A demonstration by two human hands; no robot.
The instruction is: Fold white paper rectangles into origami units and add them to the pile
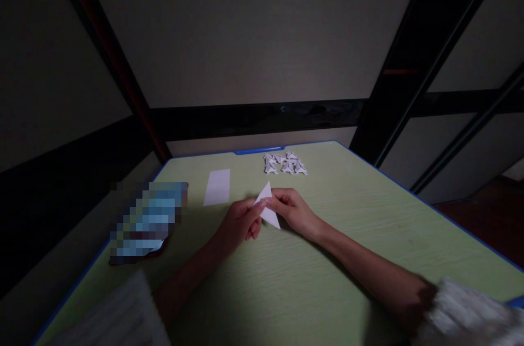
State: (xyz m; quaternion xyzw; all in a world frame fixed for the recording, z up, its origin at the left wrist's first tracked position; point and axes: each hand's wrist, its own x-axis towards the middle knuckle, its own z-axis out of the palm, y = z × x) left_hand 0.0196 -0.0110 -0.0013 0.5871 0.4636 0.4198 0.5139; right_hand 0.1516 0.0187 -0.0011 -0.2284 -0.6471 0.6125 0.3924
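Note:
A folded piece of white paper [270,219], pointed at its top and lower right, is held between both hands above the table. My left hand [242,219] pinches it from the left, thumb across its face and the other fingers curled beneath. From the right, my right hand [295,210] grips its edge with thumb and bent forefinger; the thumbs nearly meet on the paper. Beyond the hands sits a group of several small folded paper figures [287,165]. To the left of them lies a flat white paper rectangle [218,186].
The light green table [352,237] has a blue rim. On its left side lies a phone-like device with a dark red edge [151,220], its screen blurred out. Pale panels [254,29] with dark strips stand close behind the table's far edge.

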